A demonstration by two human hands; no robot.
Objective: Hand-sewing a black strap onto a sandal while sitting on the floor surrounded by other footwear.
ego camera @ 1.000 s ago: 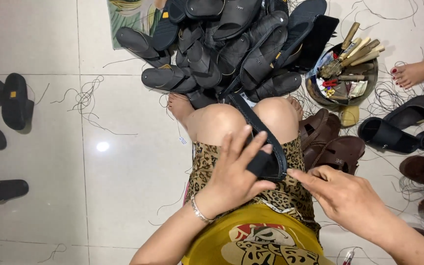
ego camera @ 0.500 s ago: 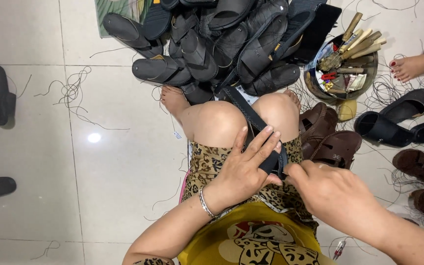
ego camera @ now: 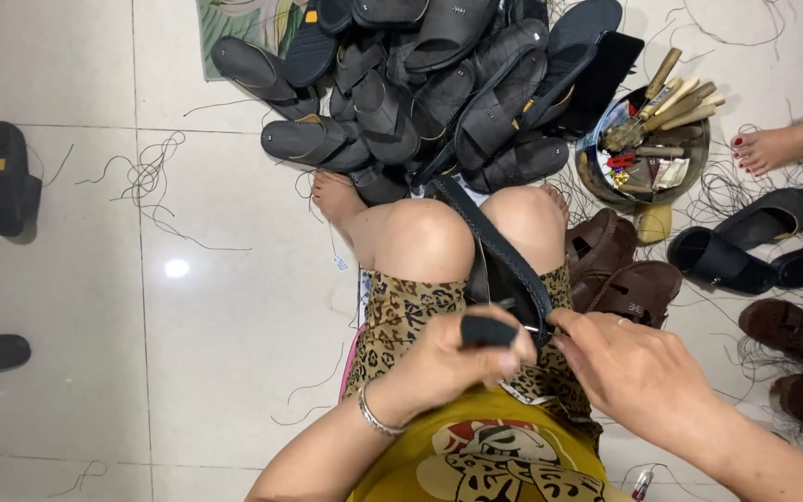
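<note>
1. White floor tiles (ego camera: 76, 390) carry loose threads and a heap of black sandals (ego camera: 439, 84).
2. Left hand (ego camera: 457, 358) has closed from spread fingers into a fist around the black sandal (ego camera: 499, 260) lying over the knees, clamping its near end.
3. Right hand (ego camera: 638, 372) pinches at the sandal's edge, touching it just beside the left.
4. Brown sandals (ego camera: 629, 265) and a round tool tray (ego camera: 648, 191) lie to the right.

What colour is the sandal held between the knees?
Black sandal, gripped by both hands; seen clearly in the head view.
</note>
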